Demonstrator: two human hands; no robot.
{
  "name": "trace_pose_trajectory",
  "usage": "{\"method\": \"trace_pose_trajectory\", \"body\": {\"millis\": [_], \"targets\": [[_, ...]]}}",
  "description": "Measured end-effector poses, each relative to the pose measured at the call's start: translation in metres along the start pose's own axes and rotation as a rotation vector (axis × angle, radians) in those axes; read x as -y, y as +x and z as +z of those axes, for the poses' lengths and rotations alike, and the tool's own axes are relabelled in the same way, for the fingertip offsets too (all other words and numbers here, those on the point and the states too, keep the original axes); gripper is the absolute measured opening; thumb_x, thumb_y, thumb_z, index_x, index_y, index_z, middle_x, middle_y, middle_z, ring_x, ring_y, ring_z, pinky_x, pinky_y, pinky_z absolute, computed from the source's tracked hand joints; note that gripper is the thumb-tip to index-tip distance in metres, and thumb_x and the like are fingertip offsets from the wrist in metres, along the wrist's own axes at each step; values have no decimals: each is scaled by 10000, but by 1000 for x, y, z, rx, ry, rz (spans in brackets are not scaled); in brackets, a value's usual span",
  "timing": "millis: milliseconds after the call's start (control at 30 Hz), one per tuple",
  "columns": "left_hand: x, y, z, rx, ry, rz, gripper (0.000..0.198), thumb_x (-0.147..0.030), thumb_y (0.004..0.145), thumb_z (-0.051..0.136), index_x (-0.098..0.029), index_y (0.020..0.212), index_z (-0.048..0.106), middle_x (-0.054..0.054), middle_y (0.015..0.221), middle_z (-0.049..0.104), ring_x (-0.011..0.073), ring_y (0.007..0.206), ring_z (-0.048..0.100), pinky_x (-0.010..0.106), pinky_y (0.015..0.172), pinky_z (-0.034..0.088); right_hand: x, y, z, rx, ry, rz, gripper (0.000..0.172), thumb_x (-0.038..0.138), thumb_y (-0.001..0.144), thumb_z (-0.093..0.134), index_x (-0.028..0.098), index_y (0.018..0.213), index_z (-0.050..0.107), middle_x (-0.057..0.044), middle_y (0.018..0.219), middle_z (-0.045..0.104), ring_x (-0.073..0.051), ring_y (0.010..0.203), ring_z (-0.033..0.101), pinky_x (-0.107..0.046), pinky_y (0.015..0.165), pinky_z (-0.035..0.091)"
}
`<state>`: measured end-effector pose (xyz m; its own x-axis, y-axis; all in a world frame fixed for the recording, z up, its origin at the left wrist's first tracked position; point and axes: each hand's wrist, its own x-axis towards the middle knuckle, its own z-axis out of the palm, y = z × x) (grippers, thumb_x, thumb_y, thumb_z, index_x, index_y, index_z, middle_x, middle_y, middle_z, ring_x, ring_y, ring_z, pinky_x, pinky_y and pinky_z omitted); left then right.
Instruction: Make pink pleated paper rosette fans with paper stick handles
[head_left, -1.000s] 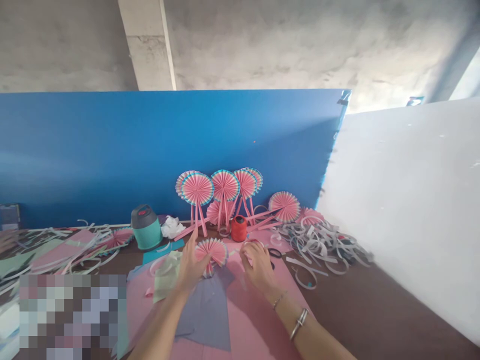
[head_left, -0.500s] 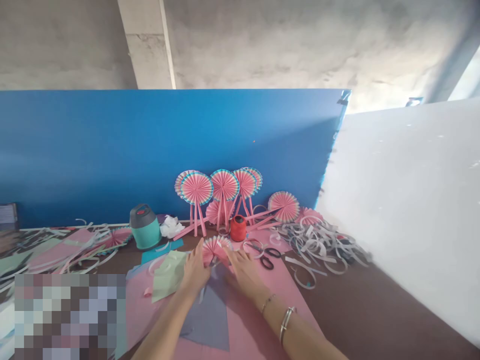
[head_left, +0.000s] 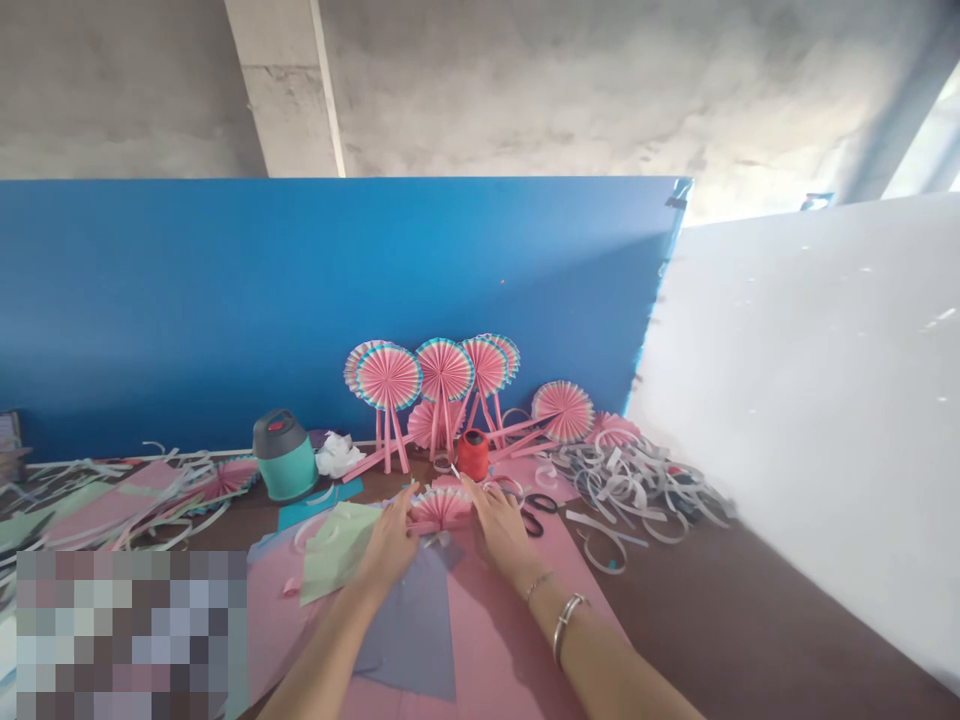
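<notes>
Pink paper [head_left: 491, 640] lay before you; over it, your left hand [head_left: 390, 545] and right hand [head_left: 500, 527] flanked the pleated pink fan [head_left: 442, 508], fingers at its edges, though I couldn't tell whether they gripped it; a red spool [head_left: 473, 458] stood beyond

Spool [head_left: 473, 456] blocks ahead; right tabletop [head_left: 697, 610] — open

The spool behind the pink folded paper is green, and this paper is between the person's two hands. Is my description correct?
Not quite: the spool is red, not green, as the head view shows. It does stand behind the pink folded paper, which is between the left hand and the right hand.
</notes>
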<state>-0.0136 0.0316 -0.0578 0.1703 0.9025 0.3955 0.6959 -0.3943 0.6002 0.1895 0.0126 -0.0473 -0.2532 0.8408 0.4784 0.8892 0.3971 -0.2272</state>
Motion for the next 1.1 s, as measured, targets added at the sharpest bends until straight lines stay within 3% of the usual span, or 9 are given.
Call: {"method": "trace_pose_trajectory", "body": {"millis": [200, 467, 633, 733, 800, 867, 967, 1100], "targets": [[-1, 3, -7, -48, -170, -5, 606, -46, 629, 462, -189, 1217, 489, 2, 800, 616, 165, 762, 600, 314, 738, 485, -3, -2, -3, -20, 70, 0, 588, 139, 819, 434, 169, 1399, 350, -120, 1200, 565, -260, 1057, 455, -352, 851, 305], [-16, 5, -19, -85, -460, -33, 575, -64, 580, 450, -163, 1141, 527, -8, 756, 604, 147, 753, 588, 310, 773, 478, -7, -2, -13, -30, 277, -1, 567, 116, 788, 471, 159, 1349, 406, -68, 929, 637, -232, 922, 505, -373, 855, 332], [-21, 7, -30, -120, -589, -23, 466, -130, 666, 488, -158, 1128, 547, 36, 832, 654, 172, 814, 623, 337, 792, 489, -7, -2, -21, -46, 693, 110, 516, 204, 794, 494, 193, 1306, 437, -32, 833, 593, -195, 808, 531, -357, 790, 398], [-22, 6, -33, -195, -364, 83, 322, -168, 754, 472, -201, 1025, 643, 86, 1014, 668, 224, 979, 599, 408, 881, 457, -4, 0, -28, -12, 1039, 225, 569, 251, 753, 564, 202, 1301, 420, 12, 751, 541, -156, 720, 506, -297, 688, 401], [-25, 4, -34, -244, -80, 192, 323, -147, 780, 449, -250, 960, 695, 76, 1168, 631, 260, 1135, 517, 470, 985, 369, 0, 1, -32, 29, 1250, 290, 597, 260, 712, 619, 202, 1275, 432, 45, 684, 498, -126, 641, 470, -263, 623, 378], [-31, 1, -34, -253, 162, 280, 393, -111, 774, 448, -288, 1030, 688, 45, 1303, 558, 279, 1259, 409, 504, 1070, 246, 2, 3, -37, 46, 1398, 342, 589, 270, 678, 668, 204, 1226, 465, 61, 655, 474, -105, 595, 442, -241, 583, 353], [-41, -4, -35, -214, 340, 334, 488, -122, 769, 488, -287, 1219, 582, 36, 1389, 480, 285, 1327, 327, 514, 1128, 80, 4, 3, -42, 30, 1500, 376, 536, 301, 664, 707, 200, 1151, 506, 58, 658, 482, -98, 593, 428, -236, 585, 345], [-51, -7, -35, -201, 443, 331, 440, -238, 834, 508, -305, 1268, 533, 45, 1322, 552, 293, 1292, 385, 544, 1117, -52, 4, 2, -44, 35, 1511, 384, 534, 325, 677, 711, 204, 1155, 507, 47, 674, 504, -108, 612, 431, -251, 615, 360]]}}
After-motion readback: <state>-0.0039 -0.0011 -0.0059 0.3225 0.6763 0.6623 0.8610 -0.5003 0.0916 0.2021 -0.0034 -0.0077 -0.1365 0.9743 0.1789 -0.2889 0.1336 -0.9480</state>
